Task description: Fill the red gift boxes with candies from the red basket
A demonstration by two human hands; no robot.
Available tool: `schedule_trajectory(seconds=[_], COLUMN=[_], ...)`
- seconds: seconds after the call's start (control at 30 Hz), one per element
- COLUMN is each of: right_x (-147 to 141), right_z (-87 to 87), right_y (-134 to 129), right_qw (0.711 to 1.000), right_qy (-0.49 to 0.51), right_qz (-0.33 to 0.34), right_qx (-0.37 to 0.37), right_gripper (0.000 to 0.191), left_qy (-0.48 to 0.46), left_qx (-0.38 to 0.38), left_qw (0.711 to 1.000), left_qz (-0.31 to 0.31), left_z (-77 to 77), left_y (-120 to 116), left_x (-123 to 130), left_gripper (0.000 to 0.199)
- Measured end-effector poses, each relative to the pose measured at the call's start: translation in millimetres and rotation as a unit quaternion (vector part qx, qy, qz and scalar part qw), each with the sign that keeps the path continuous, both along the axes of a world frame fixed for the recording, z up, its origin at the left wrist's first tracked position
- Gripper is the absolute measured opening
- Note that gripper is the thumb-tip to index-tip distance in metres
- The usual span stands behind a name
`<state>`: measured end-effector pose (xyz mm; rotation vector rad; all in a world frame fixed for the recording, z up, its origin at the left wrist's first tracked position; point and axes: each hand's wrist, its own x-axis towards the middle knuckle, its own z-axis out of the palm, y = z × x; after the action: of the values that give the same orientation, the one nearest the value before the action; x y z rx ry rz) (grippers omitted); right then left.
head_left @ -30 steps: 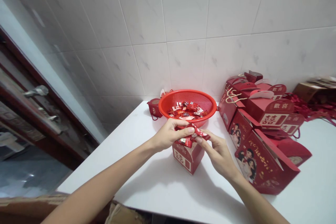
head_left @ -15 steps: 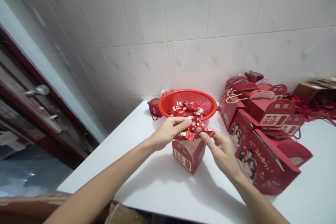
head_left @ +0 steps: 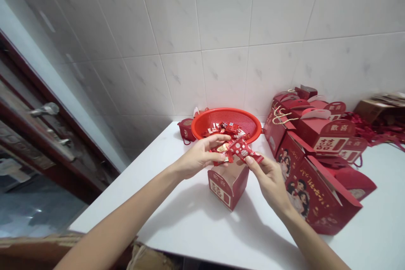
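Between thumb and fingers, my right hand point(head_left: 267, 173) grips a red candy with pale dots point(head_left: 242, 150) on its wrapper. My left hand point(head_left: 202, 156) curls around several other red wrapped candies point(head_left: 224, 152), some with gold and white print. Both hands hover just above an upright red gift box point(head_left: 228, 187) with its top open; pale characters mark its front. Behind them, a red plastic colander point(head_left: 226, 112) contains more wrapped candies. The left palm and the right hand's lower fingers are partly hidden.
Stacked red gift boxes point(head_left: 322, 185) crowd the right side of the white table point(head_left: 177, 215). A small red box point(head_left: 186, 130) stands left of the colander. Tiled wall point(head_left: 224, 8) rises behind. A cardboard box point(head_left: 41, 253) sits at the lower left, below the table edge.
My right hand has drawn the dotted candy slightly right and down. My left thumb has come off it, and the left fingers have loosened, showing more of the candies there.
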<state>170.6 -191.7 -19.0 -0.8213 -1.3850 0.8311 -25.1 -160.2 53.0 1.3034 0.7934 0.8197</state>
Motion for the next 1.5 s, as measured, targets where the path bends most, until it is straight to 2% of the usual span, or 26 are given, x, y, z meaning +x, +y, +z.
schedule_trajectory(seconds=[0.07,0.17,0.23,0.33,0.43,0.57,0.7,0.8,0.93,1.07,1.17,1.33,1.5], right_x=[1,3,4,5,5,5,5,5,6,10,13,19,20], right_z=[0.6,0.4,-0.2,-1.0,-1.6,-2.5,0.3,5.0,9.4,9.2,8.8,10.1,11.5], right_y=[-1,-2,-1,1,2,2,1,0,-2,-1,0,0,1], right_qw=[1.0,0.997,0.996,0.995,0.993,0.992,0.99,0.98,0.96,0.966,0.967,0.977,0.984], right_qy=[0.006,0.003,-0.011,-0.051,-0.097,-0.111,-0.136,-0.193,-0.26,-0.233,-0.219,-0.204,-0.175], right_qz=[0.027,0.072,0.088,0.089,0.07,0.05,0.032,-0.002,-0.046,-0.079,-0.107,-0.035,0.0], right_qx=[-0.008,-0.017,-0.021,-0.021,-0.011,0.004,0.023,0.056,0.092,0.083,0.072,0.042,-0.01], right_gripper=[0.026,0.027,0.028,0.031,0.034,0.032,0.028,0.027,0.027,0.03,0.03,0.003,0.016], left_qy=[0.016,0.033,0.045,0.057,0.065,0.079,0.105,0.123,0.201,0.255,0.277,0.269,0.25], left_qx=[0.049,0.097,0.115,0.115,0.088,0.07,0.119,0.159,0.213,0.247,0.29,0.348,0.344], left_qw=[0.999,0.995,0.992,0.991,0.993,0.994,0.987,0.98,0.956,0.933,0.915,0.898,0.905], left_qz=[0.008,0.008,0.015,0.03,0.033,0.012,-0.002,-0.001,-0.012,-0.062,-0.052,-0.012,-0.005], left_z=[-1.8,-4.5,-5.7,-7.0,-8.1,-8.3,-7.6,-7.3,-7.1,-7.8,-7.5,-5.8,-8.1], left_y=[-1,-1,1,3,4,2,-1,-1,0,-1,-4,-7,-6], left_x=[1,2,2,2,1,2,2,1,-2,-4,-1,3,3], left_gripper=[0.049,0.037,0.029,0.028,0.031,0.037,0.038,0.035,0.032,0.03,0.024,0.017,0.019])
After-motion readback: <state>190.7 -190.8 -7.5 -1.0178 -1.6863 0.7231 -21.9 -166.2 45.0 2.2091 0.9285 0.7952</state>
